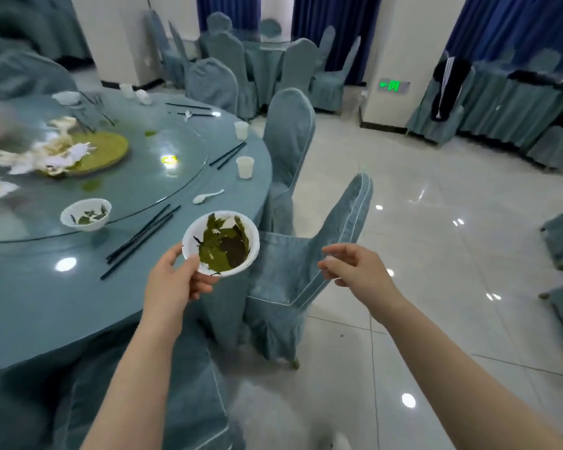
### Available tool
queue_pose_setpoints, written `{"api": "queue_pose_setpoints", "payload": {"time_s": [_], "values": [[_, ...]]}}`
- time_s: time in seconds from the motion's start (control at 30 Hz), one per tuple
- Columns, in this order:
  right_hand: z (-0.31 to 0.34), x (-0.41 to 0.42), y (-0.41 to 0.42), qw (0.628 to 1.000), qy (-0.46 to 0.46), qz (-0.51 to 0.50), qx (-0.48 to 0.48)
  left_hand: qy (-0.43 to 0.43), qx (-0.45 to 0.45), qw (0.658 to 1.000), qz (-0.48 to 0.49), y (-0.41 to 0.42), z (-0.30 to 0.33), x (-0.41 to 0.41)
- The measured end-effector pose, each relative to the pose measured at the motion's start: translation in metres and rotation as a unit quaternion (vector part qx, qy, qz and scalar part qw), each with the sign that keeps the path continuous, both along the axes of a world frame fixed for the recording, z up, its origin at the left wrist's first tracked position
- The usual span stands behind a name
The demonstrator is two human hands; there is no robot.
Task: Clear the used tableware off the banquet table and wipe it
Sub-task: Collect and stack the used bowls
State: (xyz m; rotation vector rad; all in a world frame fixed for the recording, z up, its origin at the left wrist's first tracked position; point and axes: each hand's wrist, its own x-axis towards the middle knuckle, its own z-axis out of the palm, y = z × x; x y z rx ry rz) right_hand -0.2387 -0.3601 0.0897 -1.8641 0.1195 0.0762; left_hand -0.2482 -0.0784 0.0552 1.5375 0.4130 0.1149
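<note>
White bowl (pixel 220 242) smeared with green leaves, gripped by left hand (pixel 173 280); right hand (pixel 355 266) fingers loosely curled, empty.

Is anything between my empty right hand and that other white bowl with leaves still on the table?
Yes. The white bowl of green leaves held in the left hand and black chopsticks lie between the right hand and the leafy white bowl on the glass turntable.

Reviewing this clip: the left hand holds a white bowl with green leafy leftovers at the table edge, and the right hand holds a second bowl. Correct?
Not quite. The left hand does hold the white bowl of green leftovers at the edge of the table, but the right hand holds no bowl. In the head view the second bowl stands on the table.
</note>
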Motion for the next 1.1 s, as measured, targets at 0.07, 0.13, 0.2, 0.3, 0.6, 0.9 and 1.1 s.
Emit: {"api": "queue_pose_setpoints", "payload": {"time_s": [0.07,0.13,0.2,0.3,0.6,0.9,1.1], "values": [[-0.011,0.042,-0.006,0.999,0.015,0.04,0.016,0.008,0.004,0.999,0.04,-0.007,-0.006,0.015],[-0.019,0.077,-0.008,0.996,0.029,0.086,0.02,0.015,-0.005,0.996,0.087,-0.013,-0.012,0.023],[-0.023,0.115,-0.006,0.99,0.046,0.129,0.02,0.014,-0.004,0.991,0.136,-0.015,-0.013,0.035],[-0.022,0.171,0.015,0.979,0.061,0.193,0.021,0.017,-0.003,0.979,0.203,-0.015,-0.006,0.051],[-0.036,0.251,0.149,0.935,0.072,0.344,0.032,0.018,0.012,0.943,0.331,0.036,0.012,0.062],[-0.052,0.281,0.264,0.912,0.091,0.4,-0.006,0.027,0.01,0.917,0.399,0.116,0.011,0.053],[-0.072,0.316,0.343,0.892,0.09,0.44,-0.044,0.049,0.011,0.892,0.449,0.153,-0.003,0.058]]}}
